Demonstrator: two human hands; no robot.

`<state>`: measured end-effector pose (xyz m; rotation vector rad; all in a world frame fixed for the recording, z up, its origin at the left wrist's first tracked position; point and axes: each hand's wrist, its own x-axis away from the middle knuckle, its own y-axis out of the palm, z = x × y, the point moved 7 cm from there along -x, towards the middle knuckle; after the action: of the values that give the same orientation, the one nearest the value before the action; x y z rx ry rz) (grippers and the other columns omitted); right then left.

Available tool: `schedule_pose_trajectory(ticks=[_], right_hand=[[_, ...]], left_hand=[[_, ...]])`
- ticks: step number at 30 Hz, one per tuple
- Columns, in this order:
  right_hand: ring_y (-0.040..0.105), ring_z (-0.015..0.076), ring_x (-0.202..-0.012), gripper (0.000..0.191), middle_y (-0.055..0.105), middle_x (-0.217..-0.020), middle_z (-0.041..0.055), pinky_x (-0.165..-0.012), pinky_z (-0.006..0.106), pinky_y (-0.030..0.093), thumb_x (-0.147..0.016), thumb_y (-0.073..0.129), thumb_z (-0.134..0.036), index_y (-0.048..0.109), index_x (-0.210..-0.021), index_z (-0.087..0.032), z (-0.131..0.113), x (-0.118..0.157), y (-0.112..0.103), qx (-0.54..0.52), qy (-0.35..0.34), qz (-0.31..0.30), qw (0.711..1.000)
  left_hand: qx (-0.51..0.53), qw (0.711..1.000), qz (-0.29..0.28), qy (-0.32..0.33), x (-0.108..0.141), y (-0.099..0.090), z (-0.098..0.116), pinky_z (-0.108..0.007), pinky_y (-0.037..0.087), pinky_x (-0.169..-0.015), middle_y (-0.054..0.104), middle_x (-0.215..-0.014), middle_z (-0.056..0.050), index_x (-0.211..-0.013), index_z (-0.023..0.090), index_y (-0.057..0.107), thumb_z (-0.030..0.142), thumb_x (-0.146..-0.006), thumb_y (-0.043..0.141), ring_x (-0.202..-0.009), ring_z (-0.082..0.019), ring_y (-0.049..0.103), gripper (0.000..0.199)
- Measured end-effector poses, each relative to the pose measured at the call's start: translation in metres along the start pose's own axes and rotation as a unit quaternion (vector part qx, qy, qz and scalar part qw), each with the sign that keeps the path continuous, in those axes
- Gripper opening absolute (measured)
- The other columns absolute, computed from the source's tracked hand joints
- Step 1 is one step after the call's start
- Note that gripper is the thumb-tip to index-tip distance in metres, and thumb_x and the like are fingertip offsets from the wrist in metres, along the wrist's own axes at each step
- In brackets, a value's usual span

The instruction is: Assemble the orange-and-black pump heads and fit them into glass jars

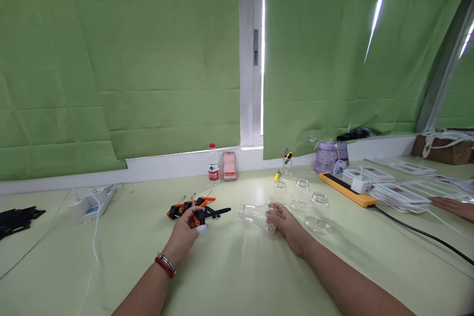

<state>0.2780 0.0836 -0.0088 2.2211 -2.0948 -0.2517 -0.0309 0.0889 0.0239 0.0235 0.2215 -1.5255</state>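
Observation:
My left hand (189, 226) is closed around an orange-and-black tool with a black tapered tip (217, 214) pointing right; its exact kind is unclear. Just behind it lie more orange-and-black tools (177, 208) with thin metal rods. A white wrap covers part of one finger. My right hand (283, 223) grips a clear, empty bottle (255, 215), tilted on its side with its neck toward the left. The black tip and the bottle's mouth face each other, a small gap apart. Beyond my right hand stand several clear jars (318, 215).
At the back are a red-capped water bottle (214, 168), a pink box (229, 165) and a purple jug (325, 157). An orange power strip (348, 190) and stacked white frames (400, 197) lie right, near another person's hand (454, 207). A white power strip (92, 205) sits left.

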Motion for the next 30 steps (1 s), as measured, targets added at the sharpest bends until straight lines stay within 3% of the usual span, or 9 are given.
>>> schedule_pose_trajectory(ticks=[5,22,30], right_hand=[[0.053,0.0138,-0.073,0.039,0.055,-0.088,0.0018,-0.059,0.025,0.042,-0.071,0.068,-0.039,0.050,-0.102,-0.022,0.000,0.002,0.008,-0.065,0.024,-0.034,0.997],[0.055,0.0170,-0.082,0.046,0.056,-0.098,0.0039,-0.062,0.027,0.045,-0.066,0.072,-0.036,0.052,-0.105,-0.022,0.002,0.017,0.044,-0.040,0.028,-0.140,0.989],[0.054,0.0168,-0.082,0.045,0.055,-0.098,0.0037,-0.062,0.027,0.045,-0.067,0.072,-0.037,0.052,-0.105,-0.023,0.002,0.017,0.045,-0.038,0.018,-0.149,0.988]], left_hand=[[0.017,0.998,-0.055,0.004,0.002,0.011,-0.004,-0.028,0.049,-0.073,0.062,-0.091,-0.003,-0.103,0.021,0.053,0.020,-0.054,0.073,-0.079,-0.017,0.062,0.053],[0.055,0.981,-0.185,-0.010,0.029,0.061,0.007,-0.028,0.045,-0.070,0.061,-0.082,-0.001,-0.097,0.021,0.053,0.013,-0.057,0.070,-0.076,-0.016,0.058,0.043],[0.039,0.977,-0.208,-0.005,0.033,0.066,0.009,-0.028,0.045,-0.073,0.059,-0.082,0.000,-0.098,0.021,0.052,0.016,-0.063,0.070,-0.077,-0.015,0.058,0.040]])
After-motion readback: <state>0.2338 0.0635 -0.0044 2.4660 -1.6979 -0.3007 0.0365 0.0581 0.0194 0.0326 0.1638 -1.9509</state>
